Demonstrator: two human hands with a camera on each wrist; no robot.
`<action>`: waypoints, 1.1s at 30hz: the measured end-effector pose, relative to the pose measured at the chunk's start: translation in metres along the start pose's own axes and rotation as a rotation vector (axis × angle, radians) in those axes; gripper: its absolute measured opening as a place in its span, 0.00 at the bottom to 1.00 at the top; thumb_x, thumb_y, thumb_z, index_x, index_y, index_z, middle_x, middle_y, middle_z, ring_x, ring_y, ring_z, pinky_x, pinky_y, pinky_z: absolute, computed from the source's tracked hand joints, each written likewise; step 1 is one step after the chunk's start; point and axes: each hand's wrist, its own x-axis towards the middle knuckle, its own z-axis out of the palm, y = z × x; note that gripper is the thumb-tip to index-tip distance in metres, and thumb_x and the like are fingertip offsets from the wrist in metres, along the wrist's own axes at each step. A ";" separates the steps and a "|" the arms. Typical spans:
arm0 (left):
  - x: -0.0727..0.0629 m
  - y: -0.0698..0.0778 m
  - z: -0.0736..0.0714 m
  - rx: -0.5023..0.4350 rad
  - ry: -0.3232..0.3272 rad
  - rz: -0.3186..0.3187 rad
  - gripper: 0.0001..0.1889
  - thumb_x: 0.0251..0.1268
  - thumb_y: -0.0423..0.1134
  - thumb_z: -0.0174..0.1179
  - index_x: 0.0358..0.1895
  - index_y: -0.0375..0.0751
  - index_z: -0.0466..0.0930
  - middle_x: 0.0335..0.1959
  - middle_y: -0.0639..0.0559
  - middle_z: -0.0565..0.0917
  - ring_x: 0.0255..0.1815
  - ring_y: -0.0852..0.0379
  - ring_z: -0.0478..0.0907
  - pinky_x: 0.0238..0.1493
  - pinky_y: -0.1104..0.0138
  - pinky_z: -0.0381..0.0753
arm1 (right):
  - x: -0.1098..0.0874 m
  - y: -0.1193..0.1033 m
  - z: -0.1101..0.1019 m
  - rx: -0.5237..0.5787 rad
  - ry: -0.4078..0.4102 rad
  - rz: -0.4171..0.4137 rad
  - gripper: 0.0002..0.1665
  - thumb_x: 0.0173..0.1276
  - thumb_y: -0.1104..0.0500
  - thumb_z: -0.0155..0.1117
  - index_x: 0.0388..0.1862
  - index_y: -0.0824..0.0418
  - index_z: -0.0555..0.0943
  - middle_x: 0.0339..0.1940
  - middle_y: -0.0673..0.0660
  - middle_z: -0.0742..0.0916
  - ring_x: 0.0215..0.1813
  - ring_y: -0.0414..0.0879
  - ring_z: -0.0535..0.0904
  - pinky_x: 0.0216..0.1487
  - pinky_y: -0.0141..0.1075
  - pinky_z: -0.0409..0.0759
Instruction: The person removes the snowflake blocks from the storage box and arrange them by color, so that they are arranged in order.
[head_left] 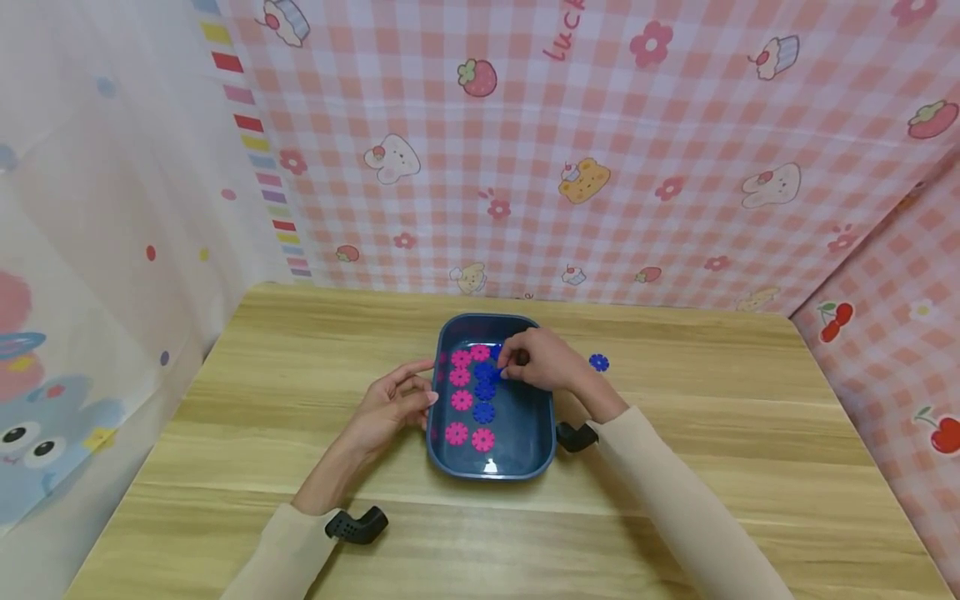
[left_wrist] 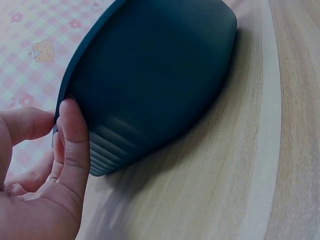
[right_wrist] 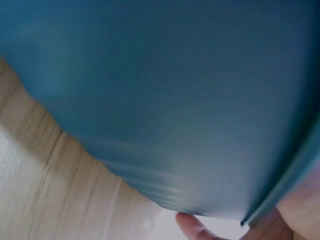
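Observation:
A dark blue rectangular tray (head_left: 528, 442) stands on the table, with pink notched plastic discs (head_left: 461, 400) and blue notched discs (head_left: 483, 412) inside, roughly in columns. My left hand (head_left: 386, 412) holds the tray's left side; in the left wrist view its thumb and fingers meet at the rim. Over the tray's right half, my right hand (head_left: 543, 358) pinches a blue disc (head_left: 496, 375) close to the other blue ones, partly hidden by the fingers. In the right wrist view the tray's outer wall (right_wrist: 165, 100) fills most of the frame.
One loose blue disc (head_left: 598, 362) lies on the wooden table (head_left: 675, 500) to the right of the tray. Behind the table hangs a pink checked cloth (head_left: 420, 200). Black wrist-worn devices (head_left: 358, 526) stick out from both sleeves.

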 end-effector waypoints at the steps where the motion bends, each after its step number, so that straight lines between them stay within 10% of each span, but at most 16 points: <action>1: 0.000 0.000 0.000 0.001 -0.002 0.004 0.32 0.68 0.27 0.61 0.75 0.37 0.66 0.40 0.54 0.79 0.32 0.61 0.79 0.31 0.69 0.83 | -0.001 0.000 0.000 0.009 0.004 0.001 0.03 0.70 0.59 0.71 0.34 0.53 0.87 0.29 0.48 0.86 0.31 0.41 0.77 0.34 0.33 0.78; 25: 0.000 0.000 0.000 -0.009 0.007 0.002 0.32 0.68 0.26 0.61 0.75 0.38 0.66 0.41 0.54 0.78 0.32 0.62 0.80 0.31 0.70 0.83 | -0.045 -0.003 -0.024 0.153 0.265 0.014 0.02 0.71 0.56 0.70 0.39 0.52 0.87 0.37 0.49 0.89 0.43 0.45 0.83 0.60 0.52 0.82; 33: 0.001 -0.002 0.002 -0.022 0.010 0.010 0.32 0.67 0.25 0.60 0.75 0.36 0.66 0.40 0.55 0.77 0.32 0.62 0.80 0.30 0.70 0.83 | -0.059 0.003 -0.026 0.234 0.330 0.068 0.03 0.71 0.56 0.70 0.40 0.53 0.88 0.38 0.50 0.90 0.42 0.46 0.84 0.54 0.48 0.85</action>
